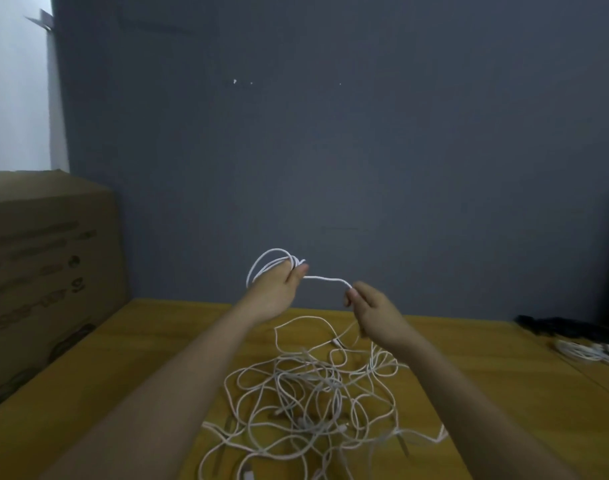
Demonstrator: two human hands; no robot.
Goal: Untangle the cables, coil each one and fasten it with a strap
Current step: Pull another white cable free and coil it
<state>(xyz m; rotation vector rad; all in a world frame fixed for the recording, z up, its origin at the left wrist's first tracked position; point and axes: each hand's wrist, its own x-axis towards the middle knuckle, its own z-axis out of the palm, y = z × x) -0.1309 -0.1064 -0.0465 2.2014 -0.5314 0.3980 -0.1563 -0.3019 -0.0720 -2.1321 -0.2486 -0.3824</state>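
Note:
A tangle of thin white cables (313,393) lies spread on the wooden table (486,375) in front of me. My left hand (275,289) is raised above it, shut on a small coil of white cable (268,261) looped over its fingers. A short stretch of the same cable (327,279) runs from that hand to my right hand (369,306), which pinches it between thumb and fingers. From my right hand the cable drops down into the tangle.
A large cardboard box (47,271) stands on the left of the table against the grey wall (330,150). At the far right edge lie a dark bundle (566,329) and some coiled white cables (590,351).

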